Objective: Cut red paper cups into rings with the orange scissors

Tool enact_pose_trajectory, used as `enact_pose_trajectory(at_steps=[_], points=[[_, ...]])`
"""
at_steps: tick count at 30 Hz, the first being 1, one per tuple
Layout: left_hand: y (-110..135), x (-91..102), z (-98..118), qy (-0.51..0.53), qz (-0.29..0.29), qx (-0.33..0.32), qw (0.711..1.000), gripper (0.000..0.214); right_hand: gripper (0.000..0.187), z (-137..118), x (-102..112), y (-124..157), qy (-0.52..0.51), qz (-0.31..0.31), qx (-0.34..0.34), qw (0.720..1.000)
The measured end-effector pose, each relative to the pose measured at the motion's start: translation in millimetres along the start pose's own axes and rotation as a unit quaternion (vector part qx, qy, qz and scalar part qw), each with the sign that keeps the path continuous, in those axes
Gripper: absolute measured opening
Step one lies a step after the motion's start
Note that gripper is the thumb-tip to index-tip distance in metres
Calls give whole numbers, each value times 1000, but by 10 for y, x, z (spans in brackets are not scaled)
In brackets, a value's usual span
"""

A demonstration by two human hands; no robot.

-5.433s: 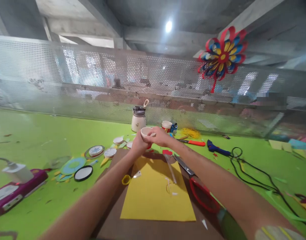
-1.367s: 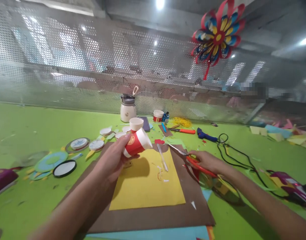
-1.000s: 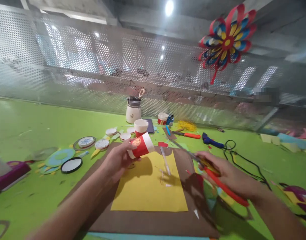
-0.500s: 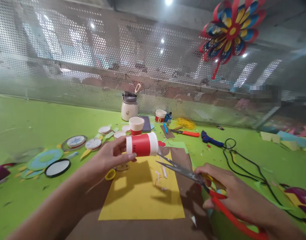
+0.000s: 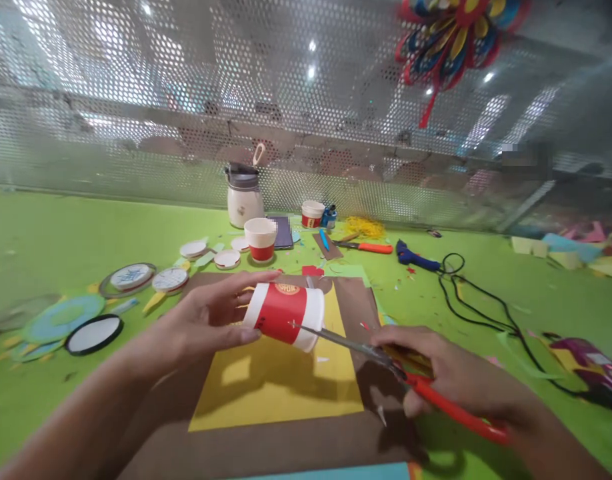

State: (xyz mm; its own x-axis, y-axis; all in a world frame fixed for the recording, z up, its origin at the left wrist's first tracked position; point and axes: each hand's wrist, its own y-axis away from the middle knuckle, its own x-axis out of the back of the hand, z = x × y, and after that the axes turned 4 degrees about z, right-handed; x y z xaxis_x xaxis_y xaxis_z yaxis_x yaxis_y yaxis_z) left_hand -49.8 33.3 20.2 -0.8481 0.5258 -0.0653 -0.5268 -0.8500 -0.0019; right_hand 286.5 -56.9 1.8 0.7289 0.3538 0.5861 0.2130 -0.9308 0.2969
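My left hand (image 5: pixel 206 320) grips a red and white paper cup (image 5: pixel 283 313) by its base, lying sideways above a yellow sheet (image 5: pixel 276 383). My right hand (image 5: pixel 436 373) is closed on red-handled scissors (image 5: pixel 386 360). The blade tips touch the cup's rim end. A second red and white cup (image 5: pixel 260 239) stands upright farther back.
The yellow sheet lies on a brown board (image 5: pixel 356 313) on a green table (image 5: pixel 61 233). Paper discs (image 5: pixel 131 277), a white jar (image 5: pixel 243 197), a blue glue gun (image 5: pixel 416 257) with a black cord (image 5: pixel 486 310) and an orange knife (image 5: pixel 371 248) lie around. A perforated metal fence (image 5: pixel 186 133) backs the table.
My right hand picked the scissors up from the board and brought the blades to the cup. My left hand turned the cup on its side and lowered it toward me.
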Motion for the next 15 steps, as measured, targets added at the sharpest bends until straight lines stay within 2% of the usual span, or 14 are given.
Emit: enact_pose_trajectory(at_steps=[4, 6, 10, 15], points=[[26, -40, 15, 59, 34, 0, 998, 57, 50, 42, -111, -13, -130, -45, 65, 988], [28, -85, -8, 90, 51, -13, 995, 58, 44, 63, -169, -37, -161, -59, 102, 980], [22, -196, -48, 129, 101, -27, 986, 63, 35, 65, -261, -81, -157, -75, 131, 976], [2, -218, -41, 126, 138, -30, 982, 60, 41, -77, -296, -73, -111, -19, 117, 987]])
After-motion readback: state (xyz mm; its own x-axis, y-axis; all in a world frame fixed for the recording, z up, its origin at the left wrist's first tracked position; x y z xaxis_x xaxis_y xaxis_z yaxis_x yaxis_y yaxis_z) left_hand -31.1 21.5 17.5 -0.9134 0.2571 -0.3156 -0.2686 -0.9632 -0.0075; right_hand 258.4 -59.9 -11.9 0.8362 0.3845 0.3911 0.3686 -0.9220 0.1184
